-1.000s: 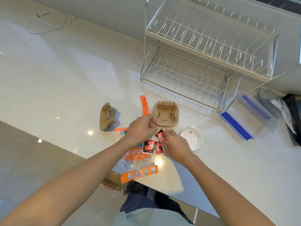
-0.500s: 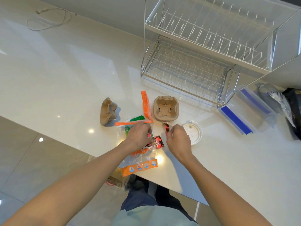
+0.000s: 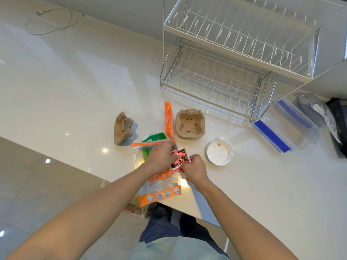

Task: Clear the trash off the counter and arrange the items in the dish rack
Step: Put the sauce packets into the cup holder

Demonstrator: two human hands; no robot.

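Note:
Several small red and black sauce packets [image 3: 179, 157] are bunched between my left hand [image 3: 161, 156] and my right hand [image 3: 195, 168], both closed on them just above the counter. Under my hands lies a heap of clear plastic bags with orange and green print [image 3: 159, 194]. An orange strip [image 3: 168, 119] lies beside a brown pulp cup holder [image 3: 190, 123]. A second, folded cup holder [image 3: 123, 127] sits to the left. A white round lid [image 3: 218, 152] rests right of my hands. The two-tier wire dish rack [image 3: 225, 59] stands behind, with nothing on its shelves.
Clear plastic containers with blue strips [image 3: 281, 128] lie right of the rack, next to a foil bag and a dark bag [image 3: 336, 121]. A white cable [image 3: 50, 21] curls at the far left. The counter edge [image 3: 187, 209] runs just in front of me, above the tiled floor.
My hands have come together and gathered the scattered red packets into one bunch. The camera view has shifted slightly.

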